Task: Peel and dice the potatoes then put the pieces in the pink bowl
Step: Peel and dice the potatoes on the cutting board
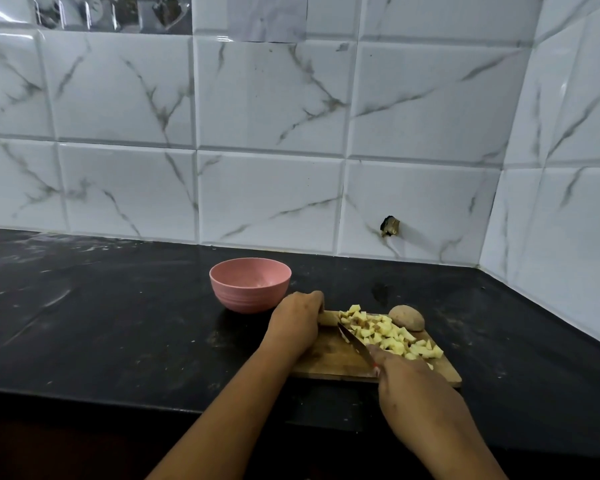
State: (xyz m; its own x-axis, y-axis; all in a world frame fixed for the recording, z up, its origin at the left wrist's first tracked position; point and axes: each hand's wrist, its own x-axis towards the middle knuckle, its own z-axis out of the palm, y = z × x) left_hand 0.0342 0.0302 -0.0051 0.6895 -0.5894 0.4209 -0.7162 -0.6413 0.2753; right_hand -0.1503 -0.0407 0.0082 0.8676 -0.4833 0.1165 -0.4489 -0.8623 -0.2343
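Two-handed, working over a wooden cutting board [329, 363] lying near the front edge of the black counter [118, 323]. Curling the left hand [293, 327] at the board's far left corner, fingers bent down and together, pinning a pale piece [328, 319] that is peeking out beneath the fingertips; cannot tell whether it is potato. Gripping a knife [355, 344] in the right hand [407, 377], fingers wrapped tightly round the hidden handle. Pointing the dark blade slantwise toward the far left corner, its tip just beside the pale piece and its side touching a heap of diced potato [390, 336] along the board's middle. Having a whole unpeeled potato [406, 317] sitting at the board's far right corner, just beside the heap. Having the pink bowl [250, 284] standing upright on the counter just beyond the board's far left corner, near the left hand.
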